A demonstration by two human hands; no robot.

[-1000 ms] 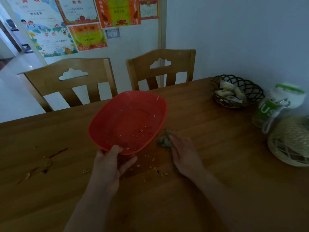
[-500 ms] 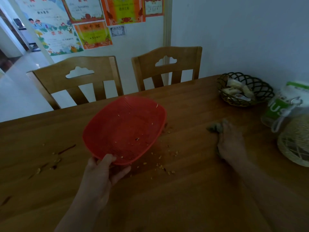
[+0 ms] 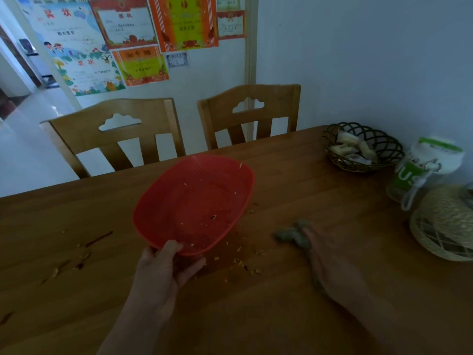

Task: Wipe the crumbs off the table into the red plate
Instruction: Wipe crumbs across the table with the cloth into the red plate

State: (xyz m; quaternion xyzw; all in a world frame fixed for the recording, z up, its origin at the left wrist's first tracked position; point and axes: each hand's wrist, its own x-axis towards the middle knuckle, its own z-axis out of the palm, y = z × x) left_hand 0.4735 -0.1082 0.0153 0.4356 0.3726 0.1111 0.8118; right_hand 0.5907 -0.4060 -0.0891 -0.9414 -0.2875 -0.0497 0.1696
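Since 0.5 s ago, right hand (image 3: 332,262) and cloth (image 3: 291,235) slid back left toward crumbs (image 3: 245,262). Fingers flat, pressing cloth. Left hand (image 3: 163,272) grips tilted red plate (image 3: 194,201) at desk (image 3: 294,316) centre. Next: sweep crumbs left into the plate.

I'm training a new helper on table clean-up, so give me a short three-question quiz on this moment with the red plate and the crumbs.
1. True or false: the red plate lies flat on the table.
2. Which hand presses the grey cloth? A) left hand B) right hand C) neither
3. Where do most loose crumbs lie relative to the plate and the cloth?

Key
1. False: the left hand grips the plate's near rim and holds it tilted.
2. B: the right hand rests on the cloth.
3. On the table between them, by the plate's near right edge; more crumbs lie far left.
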